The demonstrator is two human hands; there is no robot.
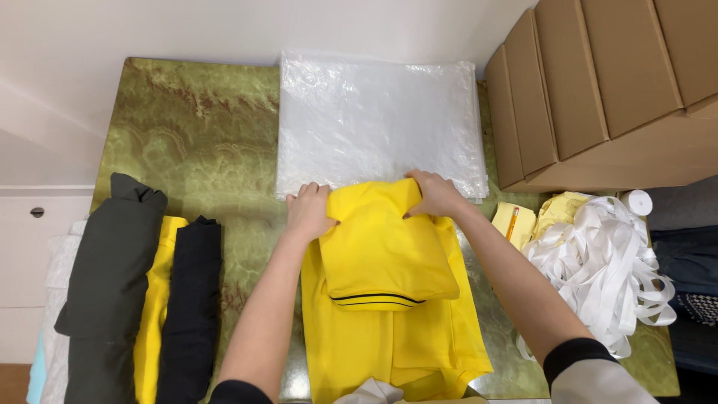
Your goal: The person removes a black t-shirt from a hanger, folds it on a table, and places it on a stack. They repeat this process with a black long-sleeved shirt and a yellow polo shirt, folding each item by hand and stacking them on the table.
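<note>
Yellow shirt (pixel 389 262) lies in the middle of the green marbled tabletop (pixel 202 142), its lower part spread flat toward the person and its upper part folded back into a thick pad with a dark striped band along the near edge. Both hands are on the far edge of that fold: the left hand (pixel 308 213) presses the left corner with fingers curled over the cloth, and the right hand (pixel 436 194) pinches the right corner, fingers closed on the fabric.

Just beyond the shirt sits a stack of clear plastic bags (pixel 378 120). Left of the shirt lie rolled garments in a row: a dark green one (pixel 112 262), a yellow one (pixel 153 307) and a black one (pixel 191 299). Right of the shirt are a heap of white ribbon (pixel 606 262) and some yellow notepaper (pixel 512 221), with brown cardboard boxes (pixel 598 82) behind them.

The shirt looks light, soft and limp (it will likely sag and unfold if lifted by one corner), so the two far corners, or a flat palm under the folded pad, seem the safest hold.
</note>
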